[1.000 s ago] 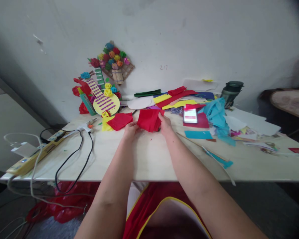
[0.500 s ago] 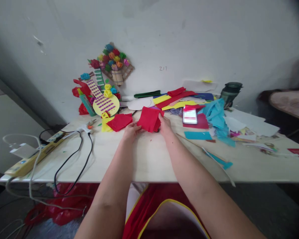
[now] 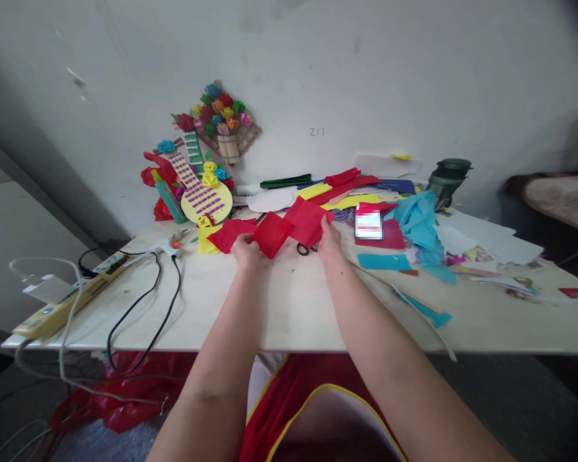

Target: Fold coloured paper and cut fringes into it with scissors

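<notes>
My left hand (image 3: pixel 247 251) pinches the left corner of a small red paper square (image 3: pixel 272 234). A second red paper piece (image 3: pixel 306 220) is gripped at its right edge by my right hand (image 3: pixel 329 241). The two pieces meet or overlap slightly between my hands, above the table. Dark scissors handles (image 3: pixel 302 249) show just below the right piece; the rest of the scissors is hidden. Beside my left hand another red paper piece (image 3: pixel 228 234) lies partly over a yellow one (image 3: pixel 206 241).
Paper-flower crafts (image 3: pixel 206 199) and a teal glue bottle (image 3: pixel 170 200) stand at back left. A power strip (image 3: pixel 72 301) with cables lies at left. Coloured paper strips (image 3: pixel 351 189), blue crumpled paper (image 3: pixel 418 221) and a dark bottle (image 3: pixel 449 183) are toward back right.
The red paper, stacked together before, is now two separate pieces. My left hand has moved slightly left with one, my right hand slightly right with the other, and scissors handles show below.
</notes>
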`<act>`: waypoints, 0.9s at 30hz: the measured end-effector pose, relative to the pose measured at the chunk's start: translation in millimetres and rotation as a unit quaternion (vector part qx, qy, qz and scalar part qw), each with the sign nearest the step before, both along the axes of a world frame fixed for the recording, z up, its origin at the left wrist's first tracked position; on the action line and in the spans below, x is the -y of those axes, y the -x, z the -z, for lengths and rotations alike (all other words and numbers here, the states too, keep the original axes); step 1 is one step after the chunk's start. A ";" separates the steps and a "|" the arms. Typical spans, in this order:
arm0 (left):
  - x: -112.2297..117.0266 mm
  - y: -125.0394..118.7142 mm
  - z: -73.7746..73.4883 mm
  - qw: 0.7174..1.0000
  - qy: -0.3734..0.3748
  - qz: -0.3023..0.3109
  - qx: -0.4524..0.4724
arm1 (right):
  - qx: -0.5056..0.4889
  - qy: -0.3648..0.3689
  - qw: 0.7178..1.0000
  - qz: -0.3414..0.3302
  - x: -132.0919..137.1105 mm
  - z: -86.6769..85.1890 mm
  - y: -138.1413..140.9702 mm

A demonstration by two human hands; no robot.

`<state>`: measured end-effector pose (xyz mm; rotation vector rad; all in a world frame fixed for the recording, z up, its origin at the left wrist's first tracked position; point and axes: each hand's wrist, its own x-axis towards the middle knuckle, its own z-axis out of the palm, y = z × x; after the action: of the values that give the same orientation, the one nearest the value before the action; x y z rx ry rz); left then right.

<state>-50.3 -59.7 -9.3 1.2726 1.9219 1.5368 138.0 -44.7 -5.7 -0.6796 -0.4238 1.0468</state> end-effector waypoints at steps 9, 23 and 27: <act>6.9 -3.2 -3.5 0.979 0.075 0.037 -0.186 | 0.001 0.042 0.999 0.022 0.6 -0.7 -2.2; -4.1 -4.1 1.3 0.991 -0.102 0.034 -0.074 | -0.050 0.036 0.997 0.041 -2.2 -0.1 -6.7; -3.1 -3.8 -2.6 0.990 -0.135 -0.001 0.028 | -0.059 0.027 0.997 0.045 -5.4 2.7 -8.6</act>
<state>-46.5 -56.6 -6.7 1.3178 1.7257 1.8626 146.6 -39.3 -8.5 -0.6762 -0.2609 1.0098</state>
